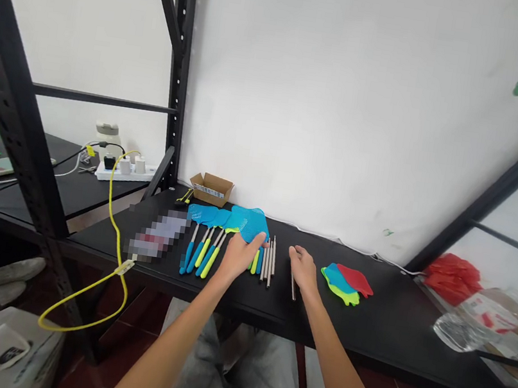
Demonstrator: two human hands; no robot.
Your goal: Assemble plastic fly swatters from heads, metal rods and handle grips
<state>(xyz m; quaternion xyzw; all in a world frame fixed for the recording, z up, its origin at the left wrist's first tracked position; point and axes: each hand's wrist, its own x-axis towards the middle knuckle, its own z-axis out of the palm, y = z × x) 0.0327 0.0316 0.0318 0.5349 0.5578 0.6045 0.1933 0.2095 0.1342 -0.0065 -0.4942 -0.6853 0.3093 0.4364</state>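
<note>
Left of the swatter handles (188, 257), an item (160, 235) pixelated beyond telling; your forearms (179, 338) cut off below.

Rods (270, 268) look smooth mtl, swatter heads (255, 222) plstc (rough mesh), box (212, 199) cardbd.

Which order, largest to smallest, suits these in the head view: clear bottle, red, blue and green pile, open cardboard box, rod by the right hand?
1. Clear bottle
2. Red, blue and green pile; open cardboard box: too alike to rank
3. Rod by right hand, partly hidden
</note>
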